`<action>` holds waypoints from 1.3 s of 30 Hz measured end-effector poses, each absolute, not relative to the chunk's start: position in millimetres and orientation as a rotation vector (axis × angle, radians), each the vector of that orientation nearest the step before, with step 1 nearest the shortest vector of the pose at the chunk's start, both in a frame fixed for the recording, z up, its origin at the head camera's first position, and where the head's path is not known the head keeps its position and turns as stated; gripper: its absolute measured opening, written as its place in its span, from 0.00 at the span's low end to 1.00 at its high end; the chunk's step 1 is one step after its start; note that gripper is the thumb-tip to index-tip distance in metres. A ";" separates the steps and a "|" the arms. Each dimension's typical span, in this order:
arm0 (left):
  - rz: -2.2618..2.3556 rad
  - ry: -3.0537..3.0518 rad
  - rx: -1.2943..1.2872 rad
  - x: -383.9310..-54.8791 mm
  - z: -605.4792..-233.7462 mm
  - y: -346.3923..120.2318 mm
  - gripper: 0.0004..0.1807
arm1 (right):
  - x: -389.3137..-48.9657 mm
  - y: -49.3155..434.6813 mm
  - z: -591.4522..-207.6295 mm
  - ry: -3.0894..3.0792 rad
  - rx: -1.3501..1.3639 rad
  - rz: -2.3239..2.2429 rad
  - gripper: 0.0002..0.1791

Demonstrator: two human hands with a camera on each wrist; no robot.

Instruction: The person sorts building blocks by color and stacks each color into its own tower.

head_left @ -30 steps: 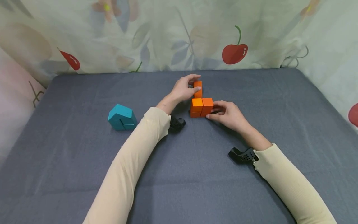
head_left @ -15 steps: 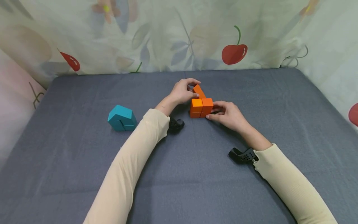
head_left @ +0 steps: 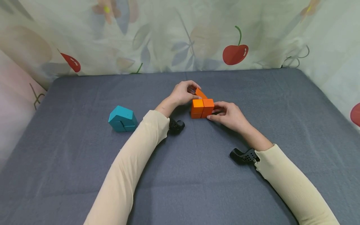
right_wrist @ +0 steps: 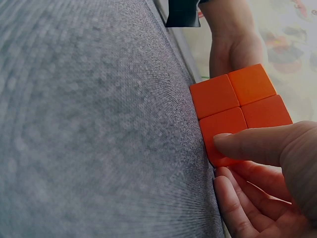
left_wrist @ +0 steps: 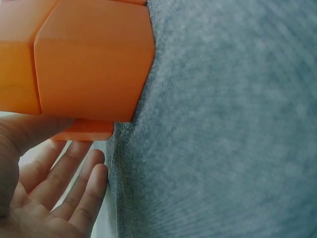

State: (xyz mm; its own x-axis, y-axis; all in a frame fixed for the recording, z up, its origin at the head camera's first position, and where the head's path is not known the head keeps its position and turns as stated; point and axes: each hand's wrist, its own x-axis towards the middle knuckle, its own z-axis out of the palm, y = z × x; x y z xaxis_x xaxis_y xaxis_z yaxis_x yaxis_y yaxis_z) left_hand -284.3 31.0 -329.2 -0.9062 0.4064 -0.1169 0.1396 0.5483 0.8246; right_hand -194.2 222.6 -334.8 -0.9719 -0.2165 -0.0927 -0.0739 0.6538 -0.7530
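Note:
Several orange blocks (head_left: 203, 107) stand together as a two-by-two front on the cloth, near the far middle of the table. Behind them a separate orange block (head_left: 201, 93) sits at a slant, partly hidden by the front ones. My left hand (head_left: 181, 93) pinches this rear block between thumb and fingers; in the left wrist view only a strip of it shows below the larger blocks. My right hand (head_left: 229, 115) holds the right side of the group. In the right wrist view its thumb (right_wrist: 247, 144) lies on the front face of one block, the other fingers beside it.
A teal block shape (head_left: 122, 118) with a slanted top, made of fitted pieces, stands left of the left forearm. Grey cloth (head_left: 180, 187) covers the table. A patterned curtain (head_left: 157, 37) hangs along the back edge. Black wrist mounts (head_left: 244, 155) hang under both wrists.
My left hand has come nearer with the rear orange block, which has turned from straight to slanted and moved closer behind the group. The right hand and front blocks stay put.

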 end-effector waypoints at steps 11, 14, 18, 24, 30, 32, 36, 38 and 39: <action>1.248 2.518 0.449 -280.6 -328.2 29.3 0.15 | -193.6 222.8 -335.0 2.698 -0.253 -1.225 0.27; 1.261 2.540 0.417 -280.2 -325.9 27.6 0.18 | -193.8 222.5 -334.9 2.699 -0.257 -1.227 0.27; 1.316 2.544 0.375 -280.0 -321.4 26.1 0.19 | -194.2 222.0 -334.7 2.709 -0.254 -1.221 0.27; 1.401 2.527 0.241 -277.2 -313.6 26.6 0.20 | -194.5 222.0 -334.5 2.716 -0.249 -1.211 0.27; 1.464 2.526 0.130 -269.0 -304.2 27.5 0.24 | -194.8 222.0 -334.9 2.715 -0.234 -1.211 0.27; 1.489 2.515 0.107 -266.4 -301.0 27.9 0.26 | -195.0 222.2 -334.8 2.717 -0.230 -1.208 0.27; 1.528 2.503 0.094 -263.0 -298.4 28.3 0.25 | -195.0 222.5 -334.9 2.719 -0.228 -1.200 0.27; 1.548 2.503 0.091 -261.4 -298.3 28.0 0.24 | -194.7 222.6 -335.1 2.719 -0.229 -1.200 0.27; 1.558 2.504 0.090 -260.8 -298.5 27.7 0.24 | -194.5 222.7 -335.3 2.718 -0.231 -1.203 0.27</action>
